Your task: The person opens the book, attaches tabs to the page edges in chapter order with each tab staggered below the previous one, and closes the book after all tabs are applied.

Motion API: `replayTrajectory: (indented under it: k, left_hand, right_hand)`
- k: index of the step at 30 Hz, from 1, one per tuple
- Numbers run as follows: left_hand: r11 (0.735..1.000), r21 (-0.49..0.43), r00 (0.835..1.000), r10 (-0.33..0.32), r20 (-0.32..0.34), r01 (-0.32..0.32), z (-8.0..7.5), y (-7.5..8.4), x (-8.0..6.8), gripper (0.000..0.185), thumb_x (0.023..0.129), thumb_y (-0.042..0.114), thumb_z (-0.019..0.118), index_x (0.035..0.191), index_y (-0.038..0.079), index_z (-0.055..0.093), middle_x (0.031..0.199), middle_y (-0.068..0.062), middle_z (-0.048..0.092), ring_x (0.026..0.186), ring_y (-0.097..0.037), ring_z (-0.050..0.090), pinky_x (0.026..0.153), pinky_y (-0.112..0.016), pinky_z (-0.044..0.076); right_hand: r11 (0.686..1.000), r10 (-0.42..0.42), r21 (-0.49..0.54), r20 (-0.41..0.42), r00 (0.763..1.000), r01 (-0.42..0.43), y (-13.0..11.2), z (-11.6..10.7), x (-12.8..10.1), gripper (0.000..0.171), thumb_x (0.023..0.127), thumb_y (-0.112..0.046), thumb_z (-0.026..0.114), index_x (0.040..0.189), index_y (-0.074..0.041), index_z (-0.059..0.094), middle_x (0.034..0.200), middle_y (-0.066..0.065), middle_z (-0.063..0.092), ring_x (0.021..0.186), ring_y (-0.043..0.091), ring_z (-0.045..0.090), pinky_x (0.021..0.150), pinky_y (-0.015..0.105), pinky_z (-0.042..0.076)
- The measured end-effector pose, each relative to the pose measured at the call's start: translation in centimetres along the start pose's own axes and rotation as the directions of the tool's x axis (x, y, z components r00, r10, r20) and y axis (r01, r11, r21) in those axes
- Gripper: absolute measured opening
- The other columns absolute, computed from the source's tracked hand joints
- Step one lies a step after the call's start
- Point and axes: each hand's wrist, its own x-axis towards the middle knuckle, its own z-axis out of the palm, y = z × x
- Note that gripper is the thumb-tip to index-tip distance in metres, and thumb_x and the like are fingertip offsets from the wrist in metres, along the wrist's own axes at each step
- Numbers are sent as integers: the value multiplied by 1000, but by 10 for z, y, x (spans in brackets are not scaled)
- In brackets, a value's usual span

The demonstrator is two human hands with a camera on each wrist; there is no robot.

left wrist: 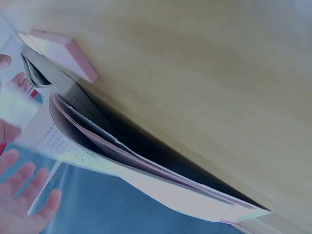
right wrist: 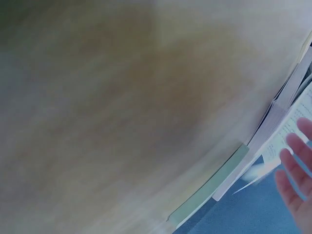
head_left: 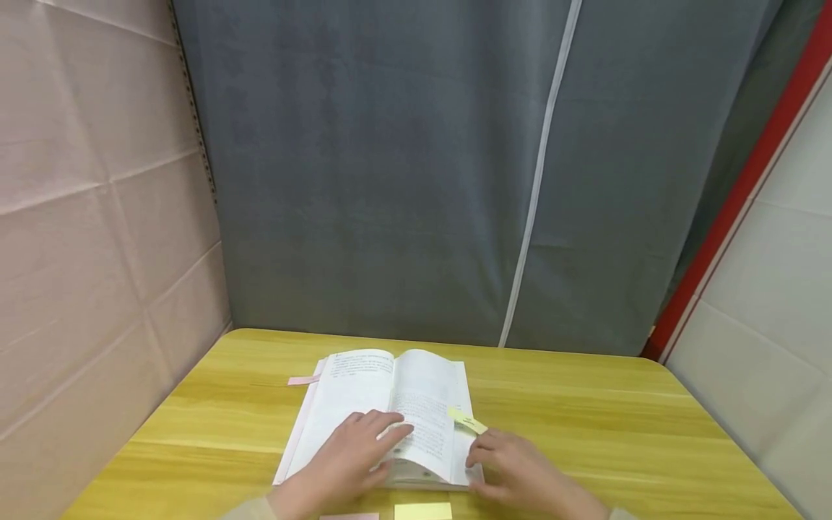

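Two hands work at an open book (head_left: 383, 412) that lies near the front middle of the yellow wooden tabletop (head_left: 617, 433), with a grey curtain (head_left: 455, 166) hanging behind it. The book is spread flat, its pages facing up, and the right-hand pages bulge upward near the front edge. The left hand (head_left: 354, 451) rests on the book with its fingers (head_left: 390, 426) laid fairly straight across the gutter, pressing the pages down rather than gripping them. The right hand (head_left: 513, 466) lies at the book's right front corner, its fingers (head_left: 477, 451) touching the page edge just below a small yellow sticky tab (head_left: 466, 420) that juts out from the right page; whether they pinch a page I cannot tell. A pink tab (head_left: 303, 380) sticks out from the book's left edge. Just in front of the book, by the wrists, sit a yellow sticky pad (head_left: 422, 511) and a pink pad (head_left: 351, 516). Print covers the pages, but it is too small to read.
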Motion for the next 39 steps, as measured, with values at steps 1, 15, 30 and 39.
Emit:
replayTrajectory:
  k: [1,15,30,39]
  left_hand:
    - [1000,21,1000,13,-15,-13,-1,1,0,54,65,17,64,118,16,51,116,-1,50,101,-15,47,72,-34,41]
    - [966,252,994,38,107,-64,-7,3,-1,89,54,6,68,136,12,31,142,-12,22,129,-28,13,97,-55,10]
    - [975,220,960,-53,275,-9,1,5,-8,49,64,17,69,111,19,57,114,-2,55,111,-24,45,92,-49,29]
    - [996,91,979,-36,203,18,9,9,-7,33,60,7,66,91,17,60,78,5,53,72,-11,51,45,-20,35]
  right_hand:
    - [1000,16,2,28,999,-16,0,0,0,14,71,-29,68,79,-21,60,84,-13,52,75,3,46,62,19,41]
    - [990,121,46,195,973,-132,-2,1,-1,14,75,-33,65,83,-22,61,82,-16,48,71,2,40,59,20,37]
    - [991,115,42,209,971,-126,-1,2,-1,14,76,-33,65,84,-22,62,82,-16,49,71,1,41,58,20,37]
    - [991,113,42,227,967,-126,0,2,-1,14,77,-34,64,84,-22,63,83,-16,50,71,2,41,58,20,38]
